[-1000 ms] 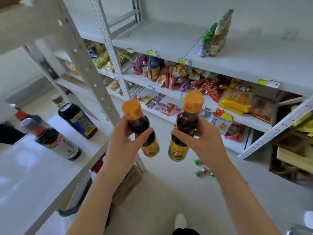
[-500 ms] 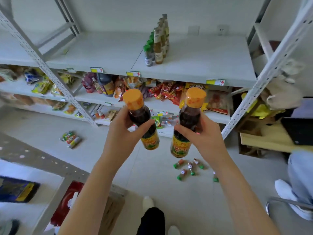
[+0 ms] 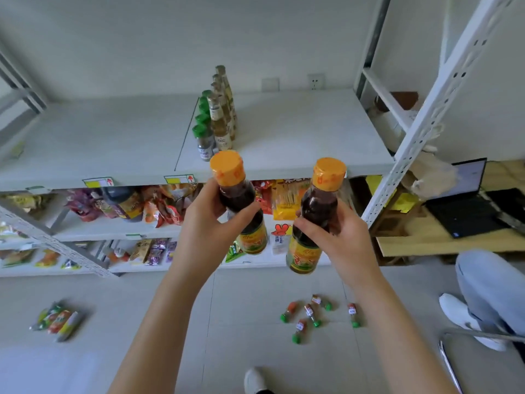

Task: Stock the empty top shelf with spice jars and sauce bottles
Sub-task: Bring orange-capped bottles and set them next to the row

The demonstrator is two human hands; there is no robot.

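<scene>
Holding sauce bottles [image 3: 311, 214] (orange caps), both hands [image 3: 210, 220], top shelf [image 3: 298, 143]

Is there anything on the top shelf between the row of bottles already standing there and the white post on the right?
No. In the head view the top shelf is bare from the row of bottles to the white post.

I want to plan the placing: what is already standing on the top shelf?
On the top shelf: green-capped spice jars beside pale bottles, in two rows. The rear ones are partly covered.
</scene>
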